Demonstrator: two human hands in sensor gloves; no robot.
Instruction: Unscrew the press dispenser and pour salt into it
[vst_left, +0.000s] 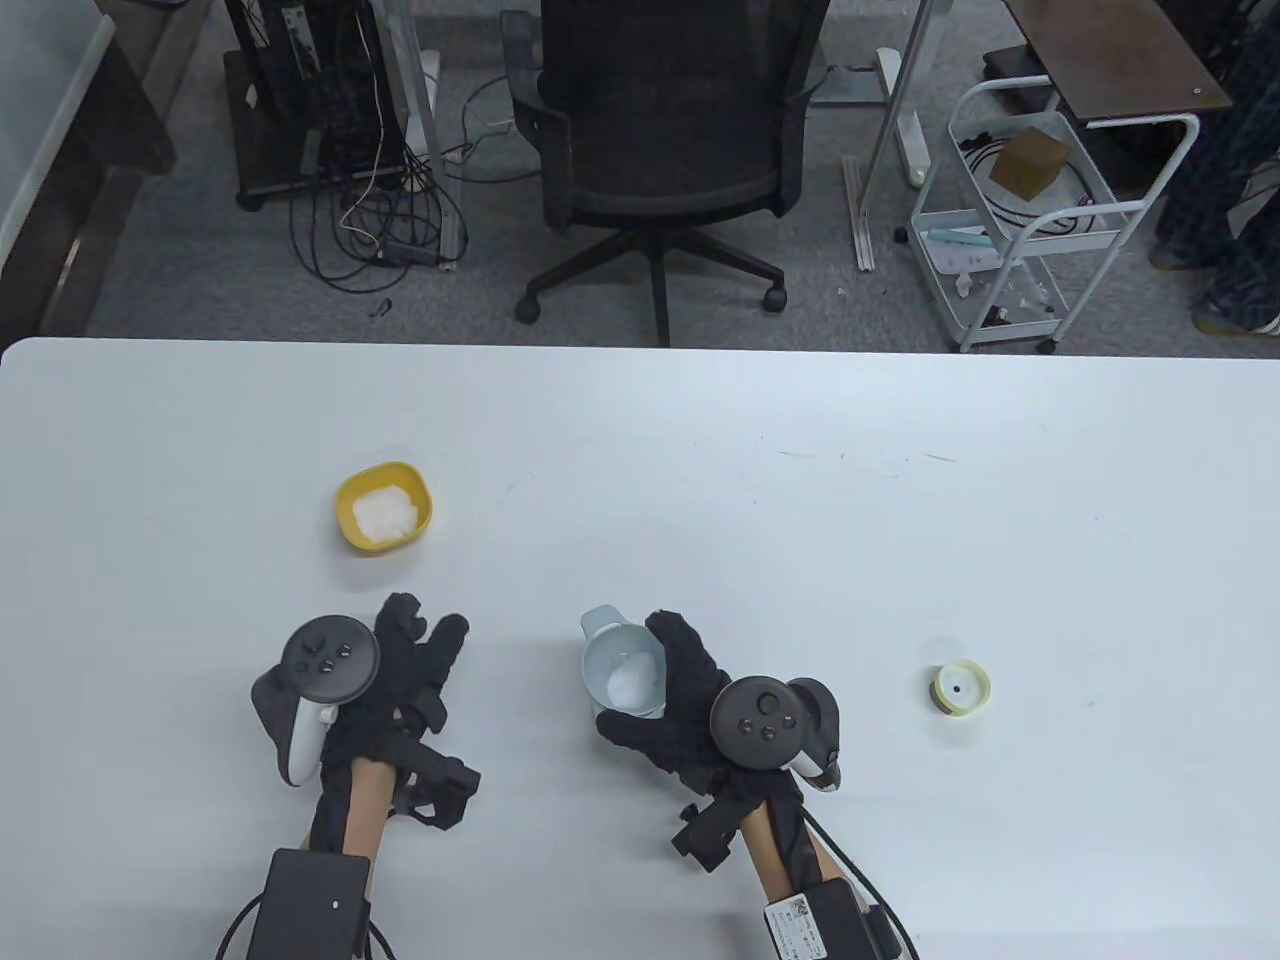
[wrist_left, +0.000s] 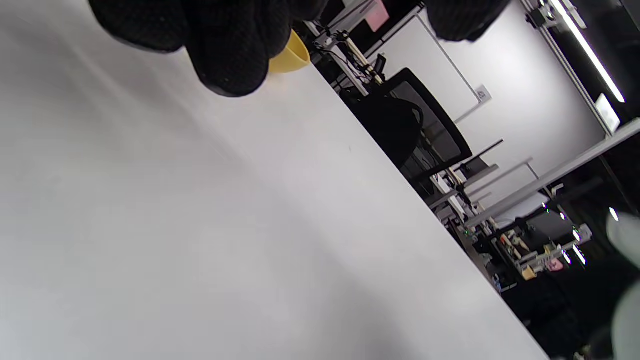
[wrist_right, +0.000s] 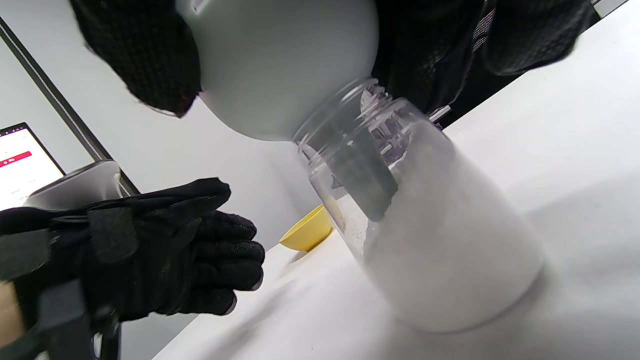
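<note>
A clear dispenser jar (wrist_right: 430, 240), well filled with white salt, stands open on the white table (vst_left: 700, 480). A pale blue-grey funnel (vst_left: 625, 672) sits in its mouth with some salt inside; the funnel also shows in the right wrist view (wrist_right: 280, 60). My right hand (vst_left: 668, 690) grips the funnel's bowl from the right. My left hand (vst_left: 425, 640) lies open and empty on the table to the left of the jar, apart from it. A yellow bowl (vst_left: 384, 507) of salt stands beyond my left hand. The dispenser's pale yellow press cap (vst_left: 962, 688) lies on the table to the right.
The table's far edge has a black office chair (vst_left: 660, 150) behind it and a white trolley (vst_left: 1030, 210) at the back right. The yellow bowl also shows in the left wrist view (wrist_left: 290, 57) and in the right wrist view (wrist_right: 307, 230).
</note>
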